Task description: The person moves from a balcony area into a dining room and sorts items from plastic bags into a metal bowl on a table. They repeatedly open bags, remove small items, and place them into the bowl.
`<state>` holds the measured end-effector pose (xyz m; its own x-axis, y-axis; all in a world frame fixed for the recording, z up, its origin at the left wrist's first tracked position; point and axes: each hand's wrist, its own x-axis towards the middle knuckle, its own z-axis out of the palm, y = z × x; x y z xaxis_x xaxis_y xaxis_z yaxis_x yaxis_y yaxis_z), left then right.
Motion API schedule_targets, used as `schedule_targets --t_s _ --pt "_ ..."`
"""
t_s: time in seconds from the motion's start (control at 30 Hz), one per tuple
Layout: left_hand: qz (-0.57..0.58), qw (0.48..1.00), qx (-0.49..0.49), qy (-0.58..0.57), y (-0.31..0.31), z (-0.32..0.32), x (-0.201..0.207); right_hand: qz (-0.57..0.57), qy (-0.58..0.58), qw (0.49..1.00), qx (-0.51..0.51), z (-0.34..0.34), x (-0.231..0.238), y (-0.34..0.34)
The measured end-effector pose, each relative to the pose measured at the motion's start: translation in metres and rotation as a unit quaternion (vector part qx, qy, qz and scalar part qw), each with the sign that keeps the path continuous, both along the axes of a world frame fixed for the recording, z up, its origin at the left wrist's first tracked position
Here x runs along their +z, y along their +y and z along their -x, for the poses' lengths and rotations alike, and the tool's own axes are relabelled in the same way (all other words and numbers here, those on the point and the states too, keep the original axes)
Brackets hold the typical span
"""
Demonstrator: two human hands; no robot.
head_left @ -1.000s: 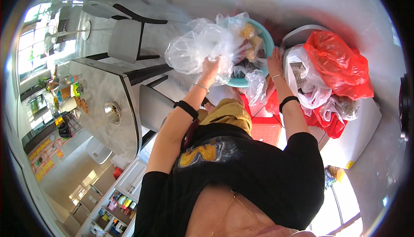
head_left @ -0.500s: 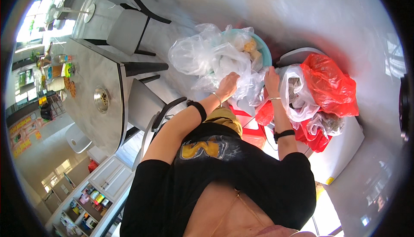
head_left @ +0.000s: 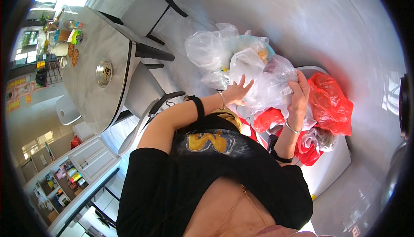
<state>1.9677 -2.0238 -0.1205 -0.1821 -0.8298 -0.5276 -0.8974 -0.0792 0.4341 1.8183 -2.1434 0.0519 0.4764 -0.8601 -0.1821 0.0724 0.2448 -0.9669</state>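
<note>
My right hand (head_left: 298,92) pinches the upper edge of a clear plastic bag (head_left: 274,79), which hangs bunched and wrinkled between my two hands. To its left, my left hand (head_left: 238,91) has its fingers spread, beside the bag's lower left side. Behind the bag sits a pale blue basin (head_left: 271,51), mostly covered by plastic; something yellowish shows in it. Another puffed clear bag (head_left: 208,49) bulges over the basin's left side. A full red plastic bag (head_left: 330,103) lies just right of my right hand.
A grey table (head_left: 97,103) with a metal bowl (head_left: 104,73) stands at the left, with grey chairs (head_left: 144,17) along it. More red bags (head_left: 269,120) lie close to my body. A wall (head_left: 345,30) runs behind and to the right. White shelves (head_left: 64,181) stand at lower left.
My right hand has lifted the clear bag up and to the right, in front of the white bag. My left hand has let go and its fingers have spread. The view has shifted slightly.
</note>
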Motion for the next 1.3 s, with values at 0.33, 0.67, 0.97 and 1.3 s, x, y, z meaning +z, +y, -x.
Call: schedule_targets --t_s 0.33,0.67,0.97,1.3 --pt "0.001 0.971 0.130 0.202 0.032 -0.117 0.009 -0.236 -0.034 0.970 0.048 -0.051 -0.088 0.016" --pt "-0.090 0.796 0.371 0.469 0.019 -0.066 0.061 -0.390 -0.097 0.915 -0.025 -0.062 -0.165 0.004" --pt "-0.037 0.593 0.611 0.524 -0.007 -0.068 0.058 -0.254 -0.005 0.967 -0.021 -0.058 -0.171 0.028" --pt "0.090 0.809 0.492 0.307 -0.014 -0.093 0.048 -0.072 0.034 0.991 -0.108 -0.043 -0.172 0.000"
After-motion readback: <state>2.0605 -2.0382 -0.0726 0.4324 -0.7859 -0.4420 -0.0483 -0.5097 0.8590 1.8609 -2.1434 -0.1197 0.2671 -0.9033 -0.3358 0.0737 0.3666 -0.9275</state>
